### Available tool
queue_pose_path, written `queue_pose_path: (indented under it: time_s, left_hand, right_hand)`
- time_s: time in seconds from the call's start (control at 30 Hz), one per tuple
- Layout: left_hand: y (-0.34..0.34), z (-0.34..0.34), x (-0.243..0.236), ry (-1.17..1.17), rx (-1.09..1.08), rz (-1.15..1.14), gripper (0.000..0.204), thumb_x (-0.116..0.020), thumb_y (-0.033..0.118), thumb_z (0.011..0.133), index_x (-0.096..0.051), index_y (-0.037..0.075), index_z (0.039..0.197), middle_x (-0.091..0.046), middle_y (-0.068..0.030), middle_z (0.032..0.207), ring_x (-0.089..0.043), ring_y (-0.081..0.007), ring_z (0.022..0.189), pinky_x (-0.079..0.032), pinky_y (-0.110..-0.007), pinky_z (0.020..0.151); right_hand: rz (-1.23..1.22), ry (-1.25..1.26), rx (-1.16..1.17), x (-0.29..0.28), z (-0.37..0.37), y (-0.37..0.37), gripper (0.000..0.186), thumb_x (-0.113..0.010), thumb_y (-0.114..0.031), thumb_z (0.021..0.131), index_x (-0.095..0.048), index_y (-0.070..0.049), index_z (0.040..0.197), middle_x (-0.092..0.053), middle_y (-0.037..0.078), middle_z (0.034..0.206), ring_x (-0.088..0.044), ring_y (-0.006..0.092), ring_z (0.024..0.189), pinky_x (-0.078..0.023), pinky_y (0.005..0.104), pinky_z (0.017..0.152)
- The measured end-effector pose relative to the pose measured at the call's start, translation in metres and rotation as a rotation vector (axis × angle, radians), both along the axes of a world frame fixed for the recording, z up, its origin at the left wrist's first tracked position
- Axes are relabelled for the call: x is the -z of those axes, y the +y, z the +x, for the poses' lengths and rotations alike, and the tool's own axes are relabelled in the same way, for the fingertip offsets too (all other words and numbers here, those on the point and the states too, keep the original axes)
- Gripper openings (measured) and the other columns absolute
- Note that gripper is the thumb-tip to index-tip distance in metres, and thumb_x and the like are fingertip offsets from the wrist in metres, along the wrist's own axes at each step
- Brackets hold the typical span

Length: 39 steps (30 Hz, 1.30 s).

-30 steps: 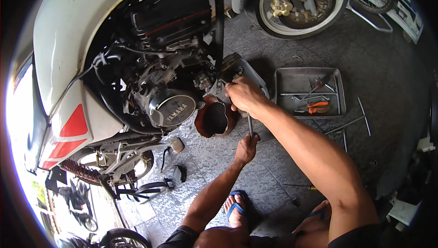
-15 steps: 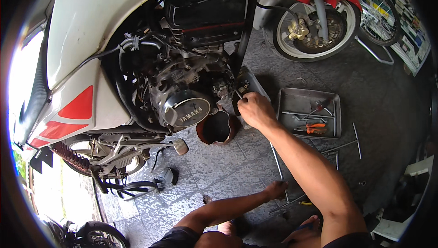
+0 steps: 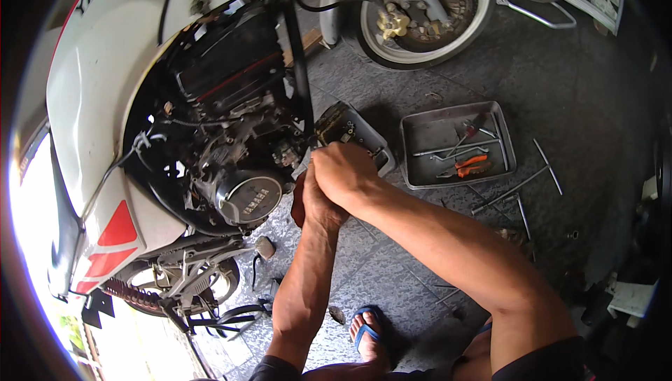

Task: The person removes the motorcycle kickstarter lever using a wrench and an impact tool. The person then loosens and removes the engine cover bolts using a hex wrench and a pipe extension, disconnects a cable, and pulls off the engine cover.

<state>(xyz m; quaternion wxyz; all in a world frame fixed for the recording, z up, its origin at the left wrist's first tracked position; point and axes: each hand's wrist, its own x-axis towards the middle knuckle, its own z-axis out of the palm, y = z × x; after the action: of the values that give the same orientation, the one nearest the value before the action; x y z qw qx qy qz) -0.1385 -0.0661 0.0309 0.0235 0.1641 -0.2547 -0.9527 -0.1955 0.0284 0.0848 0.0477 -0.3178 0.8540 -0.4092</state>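
My right hand is closed and sits over the upper part of my left hand at the front of a motorcycle engine. My left hand is closed too, its fingers mostly hidden. Whatever the two hands grip is covered by them. To their left is the engine's round side cover. A reddish-brown container shows partly behind my left hand, low by the engine. Just beyond my right hand stands a grey tub with small metal parts in it.
A grey tray on the floor holds orange-handled pliers and several metal tools. T-shaped wrenches lie to its right. The front wheel's brake disc is at the far side. A foot pedal sticks out below the engine.
My left hand has risen from the floor by a long metal rod to meet my right hand at the engine. That rod no longer shows there. The view has shifted; the motorcycle appears further left.
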Motion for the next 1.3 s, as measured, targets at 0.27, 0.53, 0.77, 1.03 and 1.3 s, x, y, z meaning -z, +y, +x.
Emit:
queue_pose_path:
  time_s: [0.27,0.53,0.77,1.03,1.3]
  left_hand:
    - [-0.013,-0.021,-0.002,-0.164,0.037,-0.154,0.032,-0.048,0.041,0.098,-0.058,0.011,0.099,-0.059,-0.0104,0.075,-0.041,-0.0202,0.034,-0.034,-0.036,0.028]
    - [-0.039,-0.017,0.014,0.09,0.007,-0.162,0.027,-0.047,0.032,0.101,-0.06,0.009,0.099,-0.06,-0.0017,0.079,-0.057,-0.0147,0.067,-0.051,-0.029,0.059]
    - [-0.02,-0.018,0.006,0.1,-0.04,-0.174,0.026,-0.051,0.032,0.099,-0.061,0.009,0.095,-0.061,-0.002,0.077,-0.058,-0.0123,0.068,-0.052,-0.027,0.063]
    - [-0.023,-0.02,0.006,-0.077,-0.252,-0.286,0.021,-0.057,0.03,0.097,-0.059,0.01,0.091,-0.059,-0.0004,0.078,-0.056,-0.0143,0.074,-0.05,-0.032,0.075]
    - [-0.017,-0.017,0.007,0.033,-0.112,-0.26,0.027,-0.047,0.032,0.102,-0.057,0.007,0.101,-0.058,-0.0028,0.085,-0.056,-0.0183,0.078,-0.05,-0.034,0.075]
  right_hand:
    - [-0.489,-1.192,-0.129,0.026,-0.025,0.033,0.047,-0.05,-0.045,0.096,-0.063,-0.001,0.087,-0.064,0.012,0.068,-0.064,0.0195,0.051,-0.053,0.0364,0.047]
    - [-0.927,-1.501,-0.355,0.052,0.006,0.042,0.038,-0.055,-0.046,0.096,-0.059,-0.008,0.089,-0.059,0.0,0.064,-0.054,0.0094,0.05,-0.04,0.0227,0.041]
    - [-0.955,-1.531,-0.51,0.05,0.004,0.031,0.037,-0.062,-0.046,0.091,-0.057,-0.009,0.092,-0.061,0.001,0.066,-0.058,0.0087,0.055,-0.045,0.024,0.044]
    - [0.019,0.184,-0.101,0.058,0.006,0.036,0.021,-0.06,-0.018,0.088,-0.057,-0.002,0.101,-0.064,0.015,0.078,-0.067,0.0267,0.065,-0.053,0.0374,0.05]
    - [-0.727,-1.523,-0.338,0.059,0.007,0.045,0.046,-0.057,-0.05,0.093,-0.06,-0.005,0.081,-0.064,0.005,0.066,-0.056,0.0096,0.046,-0.045,0.0261,0.04]
